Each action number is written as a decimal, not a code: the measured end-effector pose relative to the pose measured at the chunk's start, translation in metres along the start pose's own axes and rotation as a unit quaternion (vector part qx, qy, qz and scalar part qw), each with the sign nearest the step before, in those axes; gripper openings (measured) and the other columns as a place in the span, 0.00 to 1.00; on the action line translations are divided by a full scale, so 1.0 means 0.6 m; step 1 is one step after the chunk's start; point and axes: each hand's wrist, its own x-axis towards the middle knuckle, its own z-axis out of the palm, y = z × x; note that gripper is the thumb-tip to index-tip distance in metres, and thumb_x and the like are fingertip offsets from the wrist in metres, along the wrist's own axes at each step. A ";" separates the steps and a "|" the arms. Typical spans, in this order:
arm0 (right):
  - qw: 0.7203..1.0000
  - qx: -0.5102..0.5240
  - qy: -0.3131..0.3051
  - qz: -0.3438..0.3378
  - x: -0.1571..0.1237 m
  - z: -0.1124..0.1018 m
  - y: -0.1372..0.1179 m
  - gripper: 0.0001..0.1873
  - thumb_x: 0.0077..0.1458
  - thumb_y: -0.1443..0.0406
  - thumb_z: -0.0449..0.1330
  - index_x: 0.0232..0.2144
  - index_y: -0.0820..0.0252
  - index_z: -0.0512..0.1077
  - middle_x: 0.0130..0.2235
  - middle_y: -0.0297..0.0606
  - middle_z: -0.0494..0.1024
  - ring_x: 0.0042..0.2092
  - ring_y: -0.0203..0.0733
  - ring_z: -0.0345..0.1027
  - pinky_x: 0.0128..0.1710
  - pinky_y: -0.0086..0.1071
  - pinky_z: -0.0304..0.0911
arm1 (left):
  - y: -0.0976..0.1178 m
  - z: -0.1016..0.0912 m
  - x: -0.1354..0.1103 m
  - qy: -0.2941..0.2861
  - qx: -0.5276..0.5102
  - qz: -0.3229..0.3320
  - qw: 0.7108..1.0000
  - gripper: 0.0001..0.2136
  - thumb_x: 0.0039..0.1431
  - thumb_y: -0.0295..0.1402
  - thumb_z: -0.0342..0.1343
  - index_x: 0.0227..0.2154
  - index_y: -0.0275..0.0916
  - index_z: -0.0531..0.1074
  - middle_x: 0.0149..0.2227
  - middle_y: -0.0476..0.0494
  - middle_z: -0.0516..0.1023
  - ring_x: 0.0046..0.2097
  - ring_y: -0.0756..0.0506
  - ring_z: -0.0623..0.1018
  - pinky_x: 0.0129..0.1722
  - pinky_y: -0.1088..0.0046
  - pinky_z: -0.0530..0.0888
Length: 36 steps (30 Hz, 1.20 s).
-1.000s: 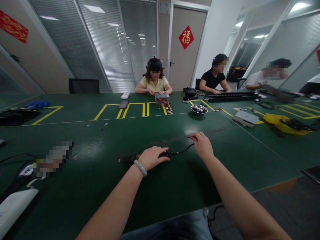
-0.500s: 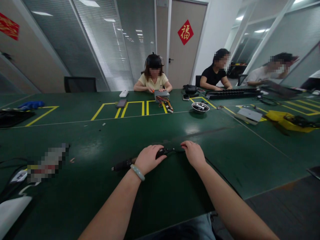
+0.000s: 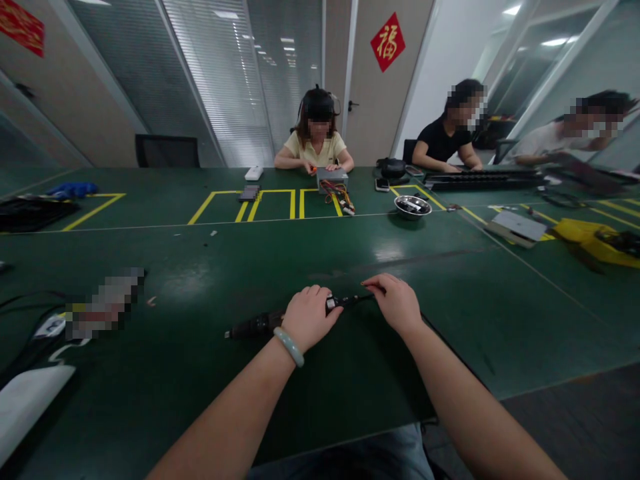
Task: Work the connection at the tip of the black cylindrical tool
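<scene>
A long black tool (image 3: 255,325) with a cord lies flat on the green table (image 3: 200,373) in front of me. My left hand (image 3: 310,317), with a pale bangle at the wrist, is closed over the tool's right part. My right hand (image 3: 395,303) pinches the black cord (image 3: 353,301) just right of the tool, fingers pressed together. The cord runs on under my right forearm toward the table's near edge.
Three people sit at the far side; one works on a grey box with coloured wires (image 3: 333,181). A metal bowl (image 3: 413,207), a keyboard (image 3: 483,180), a yellow bin (image 3: 595,239), and cables at the left edge (image 3: 30,320) lie around.
My right hand has slid along the cord toward the tool, from stretched out at the right to close beside my left hand. The left hand stays on the tool.
</scene>
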 end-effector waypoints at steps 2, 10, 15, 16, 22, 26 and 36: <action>0.996 0.062 -0.034 0.054 0.005 0.004 0.022 0.09 0.55 0.66 0.58 0.39 0.51 0.74 0.39 0.33 0.77 0.40 0.40 0.70 0.42 0.34 0.61 | -0.002 -0.001 -0.002 -0.001 -0.002 0.002 1.000 0.17 0.59 0.48 0.51 0.44 0.40 0.68 0.41 0.42 0.71 0.43 0.41 0.72 0.42 0.63 0.68; 0.937 0.257 -0.208 0.111 0.010 0.004 0.061 0.14 0.47 0.65 0.64 0.39 0.59 0.73 0.32 0.33 0.77 0.34 0.35 0.70 0.36 0.29 0.64 | 0.002 -0.007 0.014 0.057 0.028 0.061 0.996 0.17 0.56 0.42 0.57 0.44 0.39 0.66 0.44 0.43 0.69 0.45 0.42 0.68 0.44 0.65 0.67; 0.945 0.211 -0.229 0.097 -0.004 0.010 0.027 0.09 0.48 0.67 0.63 0.35 0.56 0.74 0.32 0.30 0.77 0.34 0.35 0.71 0.36 0.29 0.63 | -0.007 -0.009 0.028 0.045 0.017 0.087 0.995 0.17 0.56 0.41 0.58 0.46 0.41 0.65 0.45 0.44 0.69 0.47 0.42 0.68 0.47 0.64 0.66; 0.948 0.203 -0.223 0.102 -0.005 0.011 0.023 0.08 0.48 0.67 0.63 0.35 0.56 0.73 0.32 0.30 0.77 0.34 0.35 0.71 0.36 0.28 0.63 | -0.007 -0.009 0.028 0.039 0.008 0.085 0.996 0.17 0.57 0.42 0.58 0.46 0.41 0.65 0.45 0.44 0.69 0.47 0.42 0.68 0.47 0.64 0.66; 0.955 0.167 -0.208 0.128 -0.002 0.006 0.022 0.11 0.46 0.66 0.64 0.36 0.57 0.74 0.32 0.31 0.77 0.34 0.35 0.71 0.35 0.28 0.63 | 0.017 -0.009 0.010 0.016 -0.026 0.077 0.997 0.11 0.61 0.43 0.51 0.41 0.41 0.66 0.41 0.45 0.70 0.42 0.44 0.71 0.42 0.66 0.68; 0.963 0.120 -0.204 0.128 -0.005 0.000 0.018 0.07 0.48 0.65 0.64 0.33 0.56 0.75 0.32 0.32 0.78 0.34 0.36 0.71 0.35 0.28 0.62 | 0.039 -0.003 0.004 0.017 -0.016 0.080 0.997 0.07 0.61 0.36 0.52 0.40 0.42 0.66 0.41 0.46 0.68 0.40 0.46 0.71 0.41 0.68 0.68; 0.980 -0.067 -0.176 0.067 -0.033 -0.032 -0.009 0.09 0.47 0.61 0.65 0.34 0.52 0.75 0.34 0.33 0.76 0.34 0.39 0.69 0.33 0.30 0.57 | 0.054 0.019 0.007 0.023 0.023 0.067 0.997 0.06 0.61 0.34 0.52 0.41 0.42 0.66 0.43 0.44 0.67 0.43 0.44 0.71 0.42 0.66 0.67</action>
